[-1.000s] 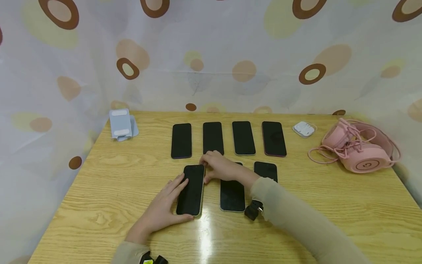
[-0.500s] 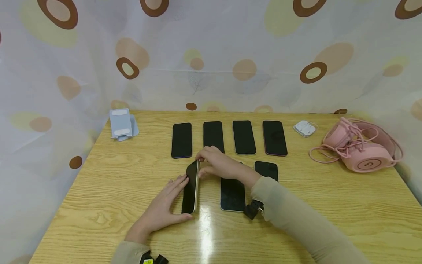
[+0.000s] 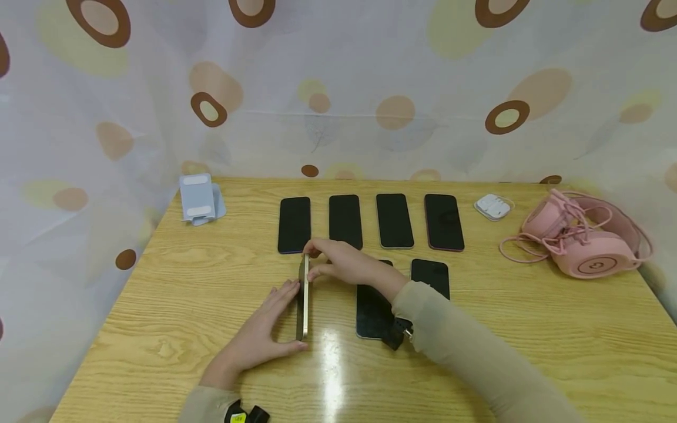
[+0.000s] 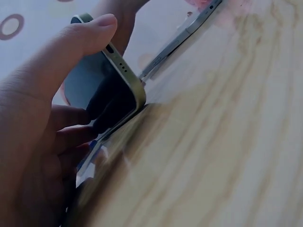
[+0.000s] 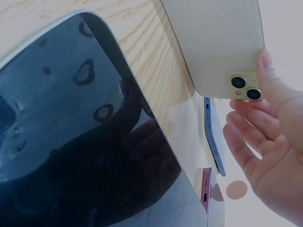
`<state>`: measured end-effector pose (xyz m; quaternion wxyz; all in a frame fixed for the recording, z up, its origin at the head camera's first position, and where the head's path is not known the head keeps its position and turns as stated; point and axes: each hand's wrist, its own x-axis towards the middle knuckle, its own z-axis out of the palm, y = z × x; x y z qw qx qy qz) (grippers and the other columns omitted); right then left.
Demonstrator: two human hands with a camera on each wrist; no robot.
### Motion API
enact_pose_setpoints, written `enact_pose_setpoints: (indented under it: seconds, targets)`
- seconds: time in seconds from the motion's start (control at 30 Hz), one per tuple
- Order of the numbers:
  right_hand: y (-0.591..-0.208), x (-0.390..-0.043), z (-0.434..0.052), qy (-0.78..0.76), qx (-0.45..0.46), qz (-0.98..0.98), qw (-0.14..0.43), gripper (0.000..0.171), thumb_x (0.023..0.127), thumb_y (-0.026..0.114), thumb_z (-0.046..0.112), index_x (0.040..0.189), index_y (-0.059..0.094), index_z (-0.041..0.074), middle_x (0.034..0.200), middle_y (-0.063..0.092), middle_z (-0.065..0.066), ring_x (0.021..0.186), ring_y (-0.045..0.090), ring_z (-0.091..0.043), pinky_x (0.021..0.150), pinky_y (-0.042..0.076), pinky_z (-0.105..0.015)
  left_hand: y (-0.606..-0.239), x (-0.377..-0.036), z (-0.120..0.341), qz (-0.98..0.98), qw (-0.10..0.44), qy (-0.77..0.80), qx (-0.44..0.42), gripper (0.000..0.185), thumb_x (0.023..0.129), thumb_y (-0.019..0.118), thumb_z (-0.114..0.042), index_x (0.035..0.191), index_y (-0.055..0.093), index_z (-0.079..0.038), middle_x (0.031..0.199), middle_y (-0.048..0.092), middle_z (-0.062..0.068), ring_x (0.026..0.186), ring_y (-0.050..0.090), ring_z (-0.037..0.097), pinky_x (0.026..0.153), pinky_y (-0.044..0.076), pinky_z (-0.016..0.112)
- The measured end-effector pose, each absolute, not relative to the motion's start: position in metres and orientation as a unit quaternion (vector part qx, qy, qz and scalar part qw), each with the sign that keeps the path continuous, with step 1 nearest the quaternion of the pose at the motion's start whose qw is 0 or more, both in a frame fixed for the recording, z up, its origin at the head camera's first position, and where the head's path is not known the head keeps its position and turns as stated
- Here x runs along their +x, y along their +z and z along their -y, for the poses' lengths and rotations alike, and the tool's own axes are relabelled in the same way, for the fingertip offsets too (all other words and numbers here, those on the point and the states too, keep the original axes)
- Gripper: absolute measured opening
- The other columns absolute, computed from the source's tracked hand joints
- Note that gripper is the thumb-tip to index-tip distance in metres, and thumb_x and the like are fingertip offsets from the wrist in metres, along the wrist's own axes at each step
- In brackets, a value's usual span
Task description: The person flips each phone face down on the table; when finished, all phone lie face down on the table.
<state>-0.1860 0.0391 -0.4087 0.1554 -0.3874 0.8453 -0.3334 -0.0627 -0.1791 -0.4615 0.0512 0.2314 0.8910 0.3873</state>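
A smartphone [image 3: 305,299] with a pale yellow frame stands tipped up on its long side, its dark screen facing left. In the right wrist view its yellow back [image 5: 213,42] with two camera lenses shows. My right hand [image 3: 346,262] pinches the far end, thumb on the back beside the lenses and fingers round the top edge. My left hand [image 3: 259,335] holds the near end, thumb over the bottom edge and fingertips against the screen. Under my right forearm lies another smartphone [image 3: 372,311], screen up and partly covered.
A further smartphone [image 3: 431,276] lies right of the covered one. Behind, several smartphones [image 3: 345,218] form a row. A light blue phone stand [image 3: 198,197] is at the back left; wired earphones [image 3: 493,207] and pink headphones [image 3: 592,247] are at the right.
The yellow smartphone has turned from flat, screen up, onto its long side as its right edge rose. My right hand has moved left with it; my left hand stays nearly in place.
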Motion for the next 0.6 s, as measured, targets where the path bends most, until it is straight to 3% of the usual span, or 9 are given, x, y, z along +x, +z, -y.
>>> enact_pose_setpoints:
  seconds: [0.23,0.4,0.5,0.6]
  targets:
    - [-0.413,-0.188,-0.032,-0.364,-0.386,-0.830,0.176,0.050,0.084,0.069,0.034,0.124,0.051,0.009,0.121,0.058,-0.004,0.116,0.054,-0.020,0.091,0.048,-0.034,-0.453,-0.060,0.182,-0.902,0.040,0.374,0.214,0.107,0.070,0.079,-0.054,0.153,0.022,-0.019,0.157,0.018,0.007,0.143,0.013,0.027,0.111,0.016,0.053]
    - [-0.414,-0.189,-0.027,-0.376,-0.387,-0.821,0.184,0.053,0.085,0.068,0.035,0.127,0.051,0.006,0.121,0.058,-0.004,0.116,0.054,-0.022,0.091,0.048,-0.034,-0.444,-0.058,0.185,-0.912,-0.022,0.335,0.236,0.116,0.065,0.084,-0.051,0.154,0.018,-0.015,0.158,0.019,0.006,0.144,0.011,0.021,0.114,0.013,0.044]
    - [-0.416,-0.190,-0.025,-0.374,-0.387,-0.822,0.185,0.056,0.085,0.069,0.034,0.130,0.052,0.006,0.124,0.057,-0.006,0.117,0.053,-0.022,0.092,0.048,-0.034,-0.440,-0.057,0.185,-0.914,-0.065,0.301,0.264,0.114,0.064,0.085,-0.048,0.153,0.023,-0.013,0.157,0.020,0.004,0.144,0.012,0.023,0.115,0.009,0.038]
    - [-0.418,-0.190,-0.024,-0.347,-0.395,-0.832,0.178,0.060,0.083,0.071,0.035,0.132,0.053,0.006,0.126,0.057,-0.007,0.117,0.053,-0.021,0.094,0.046,-0.034,-0.436,-0.056,0.185,-0.916,-0.095,0.269,0.283,0.108,0.064,0.085,-0.048,0.151,0.030,-0.013,0.157,0.021,0.002,0.144,0.015,0.026,0.115,0.011,0.039]
